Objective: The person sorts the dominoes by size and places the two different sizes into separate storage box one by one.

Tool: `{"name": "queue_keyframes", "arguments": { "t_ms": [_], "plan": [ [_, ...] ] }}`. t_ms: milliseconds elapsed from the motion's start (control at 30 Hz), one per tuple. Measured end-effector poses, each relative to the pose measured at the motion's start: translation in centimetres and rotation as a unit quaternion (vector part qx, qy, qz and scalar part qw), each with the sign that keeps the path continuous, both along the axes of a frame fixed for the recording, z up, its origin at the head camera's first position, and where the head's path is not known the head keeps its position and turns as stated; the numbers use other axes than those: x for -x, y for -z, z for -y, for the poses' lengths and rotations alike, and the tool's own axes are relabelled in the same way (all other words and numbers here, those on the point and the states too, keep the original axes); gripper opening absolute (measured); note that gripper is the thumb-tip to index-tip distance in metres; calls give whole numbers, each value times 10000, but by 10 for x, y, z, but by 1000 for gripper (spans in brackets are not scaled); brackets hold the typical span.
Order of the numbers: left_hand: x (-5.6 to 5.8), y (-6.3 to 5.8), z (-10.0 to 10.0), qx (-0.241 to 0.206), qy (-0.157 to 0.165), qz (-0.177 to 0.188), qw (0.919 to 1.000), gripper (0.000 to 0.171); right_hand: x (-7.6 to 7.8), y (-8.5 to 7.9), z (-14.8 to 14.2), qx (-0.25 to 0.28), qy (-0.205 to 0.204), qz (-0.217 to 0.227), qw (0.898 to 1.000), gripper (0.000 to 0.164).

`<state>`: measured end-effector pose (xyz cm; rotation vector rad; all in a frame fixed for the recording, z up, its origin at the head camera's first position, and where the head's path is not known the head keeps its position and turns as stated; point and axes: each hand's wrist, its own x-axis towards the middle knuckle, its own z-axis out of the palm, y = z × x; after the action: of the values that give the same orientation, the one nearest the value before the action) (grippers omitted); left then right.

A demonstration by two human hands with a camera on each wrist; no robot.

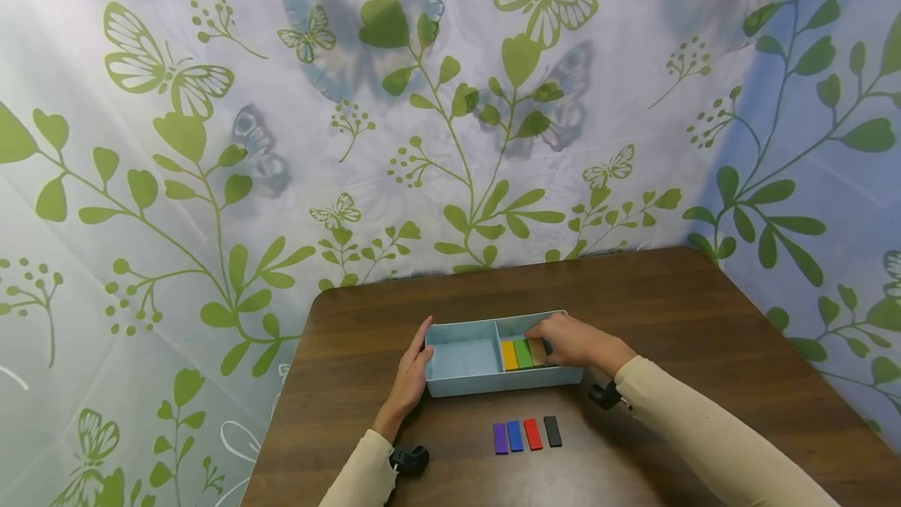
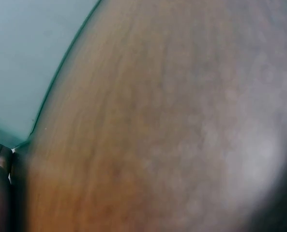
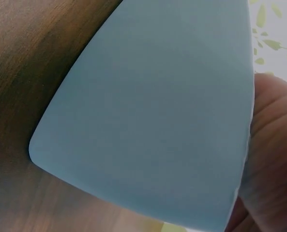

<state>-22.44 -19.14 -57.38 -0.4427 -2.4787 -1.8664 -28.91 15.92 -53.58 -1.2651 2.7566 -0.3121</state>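
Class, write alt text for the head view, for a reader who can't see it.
A person's right hand appears to pinch a brown block beside a green block and a yellow block in the right compartment of a light-blue box; the left hand touches the box's left end. Purple, blue, red and black blocks lie before it on a wooden table.

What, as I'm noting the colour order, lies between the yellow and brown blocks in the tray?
The green block, as the head view shows, with the yellow block on its left and the brown block on its right.
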Motion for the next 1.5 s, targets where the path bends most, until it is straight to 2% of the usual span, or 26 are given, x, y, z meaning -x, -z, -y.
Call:
{"name": "queue_keyframes", "arguments": {
  "t_ms": [300,533,767,900,967,1100,1200,1300,1500],
  "plan": [
    [0,-5,1,-7,86,-16,10000,54,2,0,-1,76,101,171,9998,51],
    [1,-17,6,-82,24,-90,9999,54,1,-4,-7,804,173,254,9963,47],
    [-1,-34,14,-40,-65,-648,9979,56,-5,-13,-19,1493,550,163,9871,45],
    [-2,-34,22,-317,19,-872,9957,59,-8,-15,-24,1804,658,-22,9814,44],
    [-3,-29,26,-331,-2,-1001,9944,60,-10,-15,-26,1935,756,-102,9781,44],
    [-7,-25,32,54,-129,-1342,9909,64,-13,-16,-32,2229,1031,-289,9689,42],
    [-14,-31,32,342,-142,-1624,9860,70,-15,-15,-36,2411,1313,-377,9609,41],
    [-22,-40,29,527,-76,-1894,9805,77,-15,-12,-40,2572,1606,-260,9526,43],
    [-40,-53,19,659,306,-2406,9679,85,-16,-1,-45,2980,2117,-65,9308,48]
  ]
}}
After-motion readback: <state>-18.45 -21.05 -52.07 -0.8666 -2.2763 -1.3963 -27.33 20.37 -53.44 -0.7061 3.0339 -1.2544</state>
